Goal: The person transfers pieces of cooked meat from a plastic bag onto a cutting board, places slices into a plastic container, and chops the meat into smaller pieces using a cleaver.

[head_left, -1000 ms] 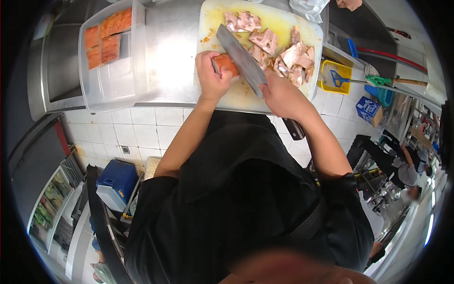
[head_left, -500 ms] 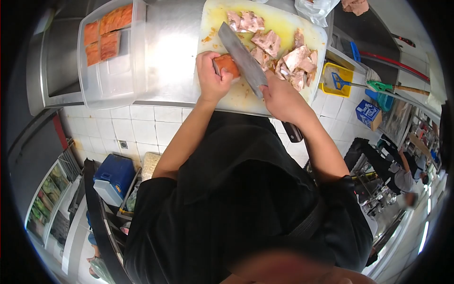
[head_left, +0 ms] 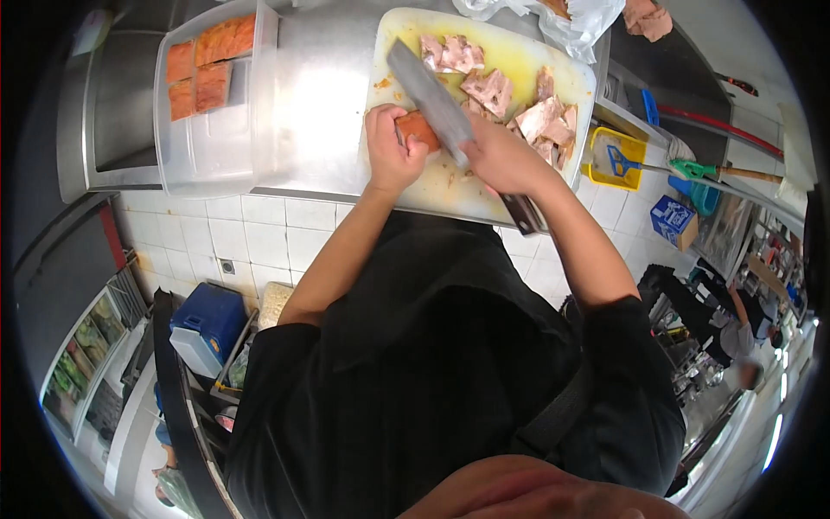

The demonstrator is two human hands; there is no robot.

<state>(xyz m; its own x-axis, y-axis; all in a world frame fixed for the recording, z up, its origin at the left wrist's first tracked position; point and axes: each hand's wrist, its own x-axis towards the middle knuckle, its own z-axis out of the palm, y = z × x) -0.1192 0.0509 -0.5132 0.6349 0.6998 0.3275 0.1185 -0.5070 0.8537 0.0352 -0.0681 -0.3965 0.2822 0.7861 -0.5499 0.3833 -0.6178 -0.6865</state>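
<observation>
My left hand (head_left: pixel 393 154) is closed round an orange-red fish piece (head_left: pixel 418 131) at the left side of the white cutting board (head_left: pixel 424 192). Wrapped round a large knife (head_left: pixel 430 97) is my right hand (head_left: pixel 500 160); the broad blade slants up and left, over or against the right part of the fish piece. The dark handle end sticks out below my right hand. Pale pinkish cut pieces (head_left: pixel 488 92) lie on the board beyond the blade, with more of them (head_left: pixel 546 121) in a pile at the right.
A clear plastic tub (head_left: pixel 201 164) with several orange fish pieces (head_left: pixel 225 41) stands on the steel counter (head_left: pixel 324 91) at the left. A plastic bag (head_left: pixel 581 26) touches the board's back right area. A yellow bin (head_left: pixel 612 158) is at the right. Another person (head_left: pixel 735 324) is at far right.
My right hand and the knife have shifted slightly left, the handle swinging in closer to the board. My left hand still grips the fish piece. The whole view has moved a little.
</observation>
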